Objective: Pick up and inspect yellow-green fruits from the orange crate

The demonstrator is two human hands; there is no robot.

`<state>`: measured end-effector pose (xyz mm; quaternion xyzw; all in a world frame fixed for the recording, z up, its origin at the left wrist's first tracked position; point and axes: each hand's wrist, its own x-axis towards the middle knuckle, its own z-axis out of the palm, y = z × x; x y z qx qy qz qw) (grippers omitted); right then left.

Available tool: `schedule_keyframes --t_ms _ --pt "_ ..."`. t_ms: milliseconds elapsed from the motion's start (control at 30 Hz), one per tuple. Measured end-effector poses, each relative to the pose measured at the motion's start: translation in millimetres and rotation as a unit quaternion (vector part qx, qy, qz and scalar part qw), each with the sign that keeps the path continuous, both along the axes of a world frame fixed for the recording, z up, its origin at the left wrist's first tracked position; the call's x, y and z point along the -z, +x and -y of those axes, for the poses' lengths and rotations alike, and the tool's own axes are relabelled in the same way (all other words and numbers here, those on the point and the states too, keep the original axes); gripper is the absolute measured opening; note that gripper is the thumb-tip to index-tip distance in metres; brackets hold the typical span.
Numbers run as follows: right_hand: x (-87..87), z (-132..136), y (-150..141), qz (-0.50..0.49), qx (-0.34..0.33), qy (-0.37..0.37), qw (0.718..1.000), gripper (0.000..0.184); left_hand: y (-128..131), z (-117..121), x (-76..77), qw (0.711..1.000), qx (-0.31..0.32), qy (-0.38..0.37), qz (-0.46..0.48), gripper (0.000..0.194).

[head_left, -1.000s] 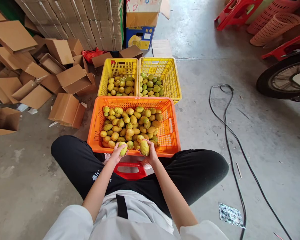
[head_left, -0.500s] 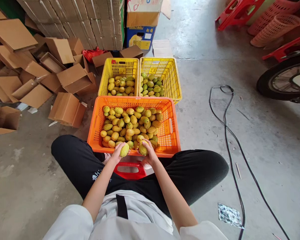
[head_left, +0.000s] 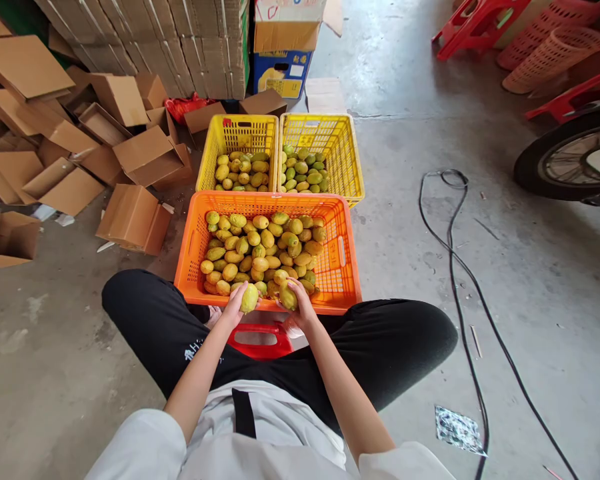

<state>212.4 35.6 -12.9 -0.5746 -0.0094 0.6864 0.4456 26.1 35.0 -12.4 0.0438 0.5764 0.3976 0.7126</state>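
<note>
My left hand (head_left: 235, 304) is closed around a yellow-green oval fruit (head_left: 249, 298), lemon-like in shape. A second such fruit (head_left: 288, 297), a little browner, is gripped in my right hand (head_left: 303, 303). Both hands are just above the near rim of an orange plastic crate (head_left: 343, 293), a short gap between them. Inside the crate lie many yellow, orange and greenish oval fruits (head_left: 259, 251), heaped toward the left and middle. My palms are partly hidden by the fruits and fingers.
Beyond the orange crate stand a left yellow crate (head_left: 207, 157) and a right yellow crate (head_left: 355, 160), both holding similar fruits. Cardboard boxes (head_left: 130, 213) litter the left. A red stool (head_left: 260, 350) is between my legs. At right are a black cable (head_left: 453, 267) and a wheel (head_left: 530, 163).
The fruit in my right hand has turned slightly and shifted a little to the right. My left hand keeps its fruit almost in place. The crates have not moved.
</note>
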Motion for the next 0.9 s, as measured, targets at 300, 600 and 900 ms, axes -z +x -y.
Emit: schedule_keyframes --t_ms 300,600,900 --pt "4.1 -0.9 0.2 -0.042 -0.008 -0.038 0.998 0.035 -2.4 0.4 -0.1 0.999 -0.034 0.012 -0.001 0.032" --pt "5.6 -1.5 1.3 -0.029 -0.015 -0.052 0.998 0.036 -4.0 1.3 -1.0 0.999 -0.027 0.021 0.020 0.034" --pt "7.5 -3.9 2.5 -0.033 0.001 -0.025 0.999 0.030 -5.2 -0.4 0.2 0.999 -0.028 0.002 0.025 0.030"
